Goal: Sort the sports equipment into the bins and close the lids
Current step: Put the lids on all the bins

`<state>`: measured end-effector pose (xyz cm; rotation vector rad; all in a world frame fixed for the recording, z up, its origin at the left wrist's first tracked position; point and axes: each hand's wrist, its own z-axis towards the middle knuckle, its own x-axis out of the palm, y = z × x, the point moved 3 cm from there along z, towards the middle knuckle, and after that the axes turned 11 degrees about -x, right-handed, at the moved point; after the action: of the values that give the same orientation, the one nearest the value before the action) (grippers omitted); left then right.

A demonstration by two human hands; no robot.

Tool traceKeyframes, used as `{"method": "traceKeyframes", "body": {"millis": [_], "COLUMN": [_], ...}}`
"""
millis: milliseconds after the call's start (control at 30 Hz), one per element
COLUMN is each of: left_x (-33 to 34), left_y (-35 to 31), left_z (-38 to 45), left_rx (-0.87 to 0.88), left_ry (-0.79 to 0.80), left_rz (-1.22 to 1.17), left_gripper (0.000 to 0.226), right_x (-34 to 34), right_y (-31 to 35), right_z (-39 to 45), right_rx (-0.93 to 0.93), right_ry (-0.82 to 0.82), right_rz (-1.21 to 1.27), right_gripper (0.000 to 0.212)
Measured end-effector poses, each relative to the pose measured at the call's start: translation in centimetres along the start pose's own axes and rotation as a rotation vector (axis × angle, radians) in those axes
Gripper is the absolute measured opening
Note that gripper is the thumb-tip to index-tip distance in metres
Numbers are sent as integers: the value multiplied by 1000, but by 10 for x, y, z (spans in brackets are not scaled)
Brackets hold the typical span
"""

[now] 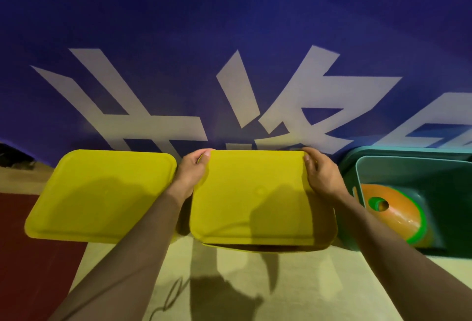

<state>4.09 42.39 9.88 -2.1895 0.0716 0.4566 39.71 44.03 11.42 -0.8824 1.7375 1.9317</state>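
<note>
Hands, left hand (190,171) and right hand (320,172), grip middle yellow lid (258,198); wall lettering (229,106) unreadable.

Two yellow lids are seen, the middle lid (258,193) and the left lid (102,193), both of smooth plastic with a dull sheen. The teal bin (398,167) is of smooth, matt plastic. The orange and green cones (393,216) stacked inside it are glossy plastic, marked by highlights. The blue wall (229,14) is matt, with flat white painted characters. The pale floor (293,282) looks matt.
</note>
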Motion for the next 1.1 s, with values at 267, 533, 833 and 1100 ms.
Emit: {"method": "traceKeyframes", "body": {"millis": [267, 533, 833, 1100], "left_x": [1, -3, -11, -7], "left_y": [0, -1, 55, 67], "left_z": [-19, -24, -84, -138], "left_rx": [64, 103, 101, -571], "left_ry": [-122, -53, -179, 289], "left_rz": [-10, 248, 503, -1], "left_gripper": [33, 39, 58, 65], "right_x": [6, -1, -8, -17], "right_y": [-2, -3, 6, 22], "right_z": [-28, -53, -90, -123], "right_rx": [184, 287, 577, 869], "right_ry": [48, 56, 149, 422], "right_rz": [42, 22, 0, 163], "right_gripper": [56, 51, 61, 85]}}
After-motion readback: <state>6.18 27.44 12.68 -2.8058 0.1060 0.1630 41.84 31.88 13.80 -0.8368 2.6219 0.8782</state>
